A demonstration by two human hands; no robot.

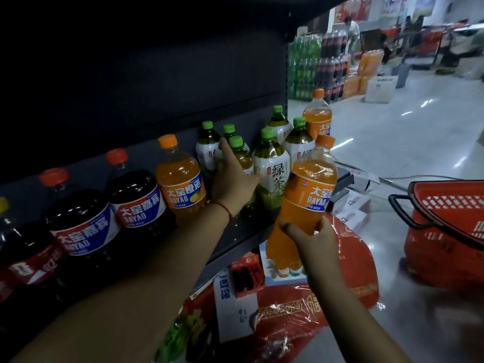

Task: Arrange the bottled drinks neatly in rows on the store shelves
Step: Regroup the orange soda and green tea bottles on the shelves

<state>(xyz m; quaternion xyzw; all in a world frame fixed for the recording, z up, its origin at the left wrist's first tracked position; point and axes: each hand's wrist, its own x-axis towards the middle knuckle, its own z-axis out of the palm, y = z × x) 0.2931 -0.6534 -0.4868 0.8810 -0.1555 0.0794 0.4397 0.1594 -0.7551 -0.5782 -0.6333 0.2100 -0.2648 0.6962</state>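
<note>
The right hand (311, 238) grips an orange soda bottle (305, 195) around its lower body, fingers and thumb curled round it; the bottle tilts slightly, its orange cap toward the upper right, and it hangs in front of the shelf edge (235, 247), off the shelf, just beside the green tea bottles (271, 174); the left hand (233, 179) reaches in among those green-capped bottles, its forefinger stretched up against a rear one and the palm pressed to the side of a front one; whether the remaining fingers wrap round a bottle I cannot tell; a red cord (226, 209) circles the left wrist.

On the shelf the drinks stand in a line running left to right: dark cola bottles (136, 203) with red caps and blue-and-red labels, then a second orange soda bottle (180, 179) standing upright, touching the cola beside it; next comes the cluster of green tea bottles, loosely grouped rather than in straight rows; a third orange bottle (317, 113) stands at the far right end behind them.

Below the shelf lie red plastic-wrapped packages (340, 292) and small boxed goods (246, 276); a red shopping basket (445, 231) with a black handle sits on the pale floor at right; stacked packs of drinks (330, 64) stand in the distance.
</note>
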